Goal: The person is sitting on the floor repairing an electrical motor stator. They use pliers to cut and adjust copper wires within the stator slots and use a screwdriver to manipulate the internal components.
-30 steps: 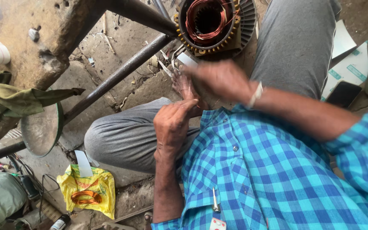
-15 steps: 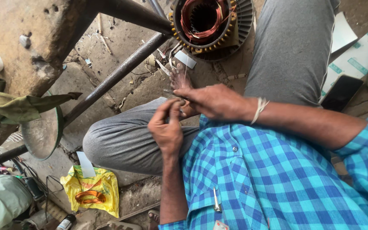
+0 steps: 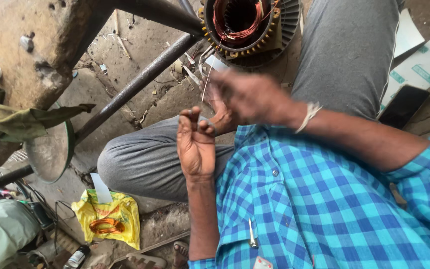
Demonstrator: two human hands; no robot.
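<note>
Dusty concrete floor (image 3: 125,74) w/ round copper-wound motor stator (image 3: 242,25) near knees; left hand (image 3: 195,142) curled, pinching thin wire; right hand (image 3: 247,94) blurred, grip can't tell.

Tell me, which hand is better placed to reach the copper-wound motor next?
Probably the right. The right hand, though blurred, is stretched out closest to the motor and its loose wires. The left hand sits farther back, fingers curled.

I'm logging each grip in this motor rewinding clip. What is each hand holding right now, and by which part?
The left hand is curled, with nothing visible in it. The right hand is motion-blurred; a thin pale strip hangs at its fingertips, but whether it is gripped cannot be told.
</note>
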